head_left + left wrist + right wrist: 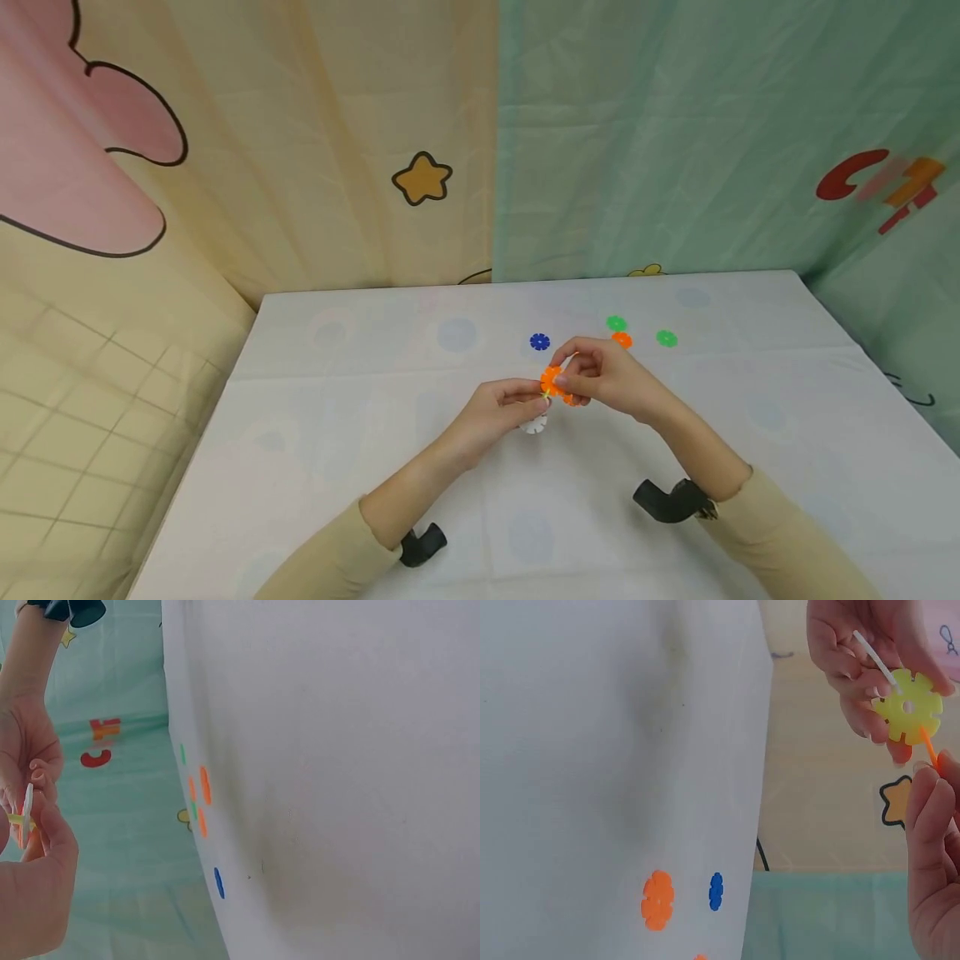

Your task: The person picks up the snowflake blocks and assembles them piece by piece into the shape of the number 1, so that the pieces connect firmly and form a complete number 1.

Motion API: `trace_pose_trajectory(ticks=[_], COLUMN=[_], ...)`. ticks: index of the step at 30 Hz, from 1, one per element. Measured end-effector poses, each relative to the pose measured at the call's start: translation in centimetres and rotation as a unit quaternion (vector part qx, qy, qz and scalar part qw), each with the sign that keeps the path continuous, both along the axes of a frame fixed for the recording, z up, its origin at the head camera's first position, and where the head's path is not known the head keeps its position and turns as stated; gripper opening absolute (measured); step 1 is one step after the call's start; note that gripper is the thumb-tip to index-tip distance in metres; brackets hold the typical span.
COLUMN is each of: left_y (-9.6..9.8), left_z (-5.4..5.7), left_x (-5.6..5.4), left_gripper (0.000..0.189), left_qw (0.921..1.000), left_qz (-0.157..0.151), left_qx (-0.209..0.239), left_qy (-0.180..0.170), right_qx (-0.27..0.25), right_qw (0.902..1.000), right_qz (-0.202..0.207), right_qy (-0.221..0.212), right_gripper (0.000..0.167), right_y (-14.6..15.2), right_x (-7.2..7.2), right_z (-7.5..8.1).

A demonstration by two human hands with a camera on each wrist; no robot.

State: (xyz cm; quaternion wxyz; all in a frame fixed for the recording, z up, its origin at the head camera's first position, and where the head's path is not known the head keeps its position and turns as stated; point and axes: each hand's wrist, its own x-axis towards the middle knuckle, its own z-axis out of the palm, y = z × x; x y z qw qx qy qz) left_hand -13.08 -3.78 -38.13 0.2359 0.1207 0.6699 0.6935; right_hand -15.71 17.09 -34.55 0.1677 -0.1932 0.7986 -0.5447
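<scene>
Close over the table, both hands meet around joined notched plastic discs. My left hand (483, 414) grips a yellow disc (924, 712) that has a white disc (535, 426) slotted into it at an angle. Between thumb and fingers, my right hand (611, 382) pinches an orange disc (551, 380). That disc's edge sits right at a notch in the yellow disc's rim, as the right wrist view shows. Fingers cover part of each held disc.
On the white-covered table (337, 467), a blue disc (540, 342), two green discs, one at the back (617, 322), and several orange discs, one near the back (622, 340), lie beyond or beneath the hands. Patterned curtains (360, 100) hang behind the table.
</scene>
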Motion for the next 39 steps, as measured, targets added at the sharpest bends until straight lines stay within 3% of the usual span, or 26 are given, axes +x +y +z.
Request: trace_pose_trajectory(ticks=[13,26,33,36,39], left_y=[0.3,0.6,0.6,0.4,0.3], left_z=[0.5,0.5,0.4,0.4,0.6], left_x=[1.0,1.6,1.6,1.6,1.6], left_gripper=[0.026,0.032,0.031,0.03,0.028], left_qw=[0.9976,0.9949,0.994,0.9944,0.9959], left_qz=[0.027,0.069,0.082,0.075,0.053], left_qx=[0.017,0.035,0.024,0.021,0.018], left_qy=[0.062,0.064,0.068,0.072,0.071], right_qx=[-0.001,-0.055,-0.128,-0.125,-0.099], right_qw=[0.9994,0.9964,0.9846,0.9859,0.9922], right_qz=[0.028,-0.064,-0.119,-0.111,-0.075], right_qy=[0.02,-0.001,0.011,0.01,0.006], right_gripper=[0.004,0.011,0.018,0.019,0.018], right_y=[-0.7,-1.8,-2.6,-2.4,-1.8], right_x=[0.6,1.6,2.7,2.6,2.2], right_z=[1.5,0.4,-0.9,-1.1,-0.6])
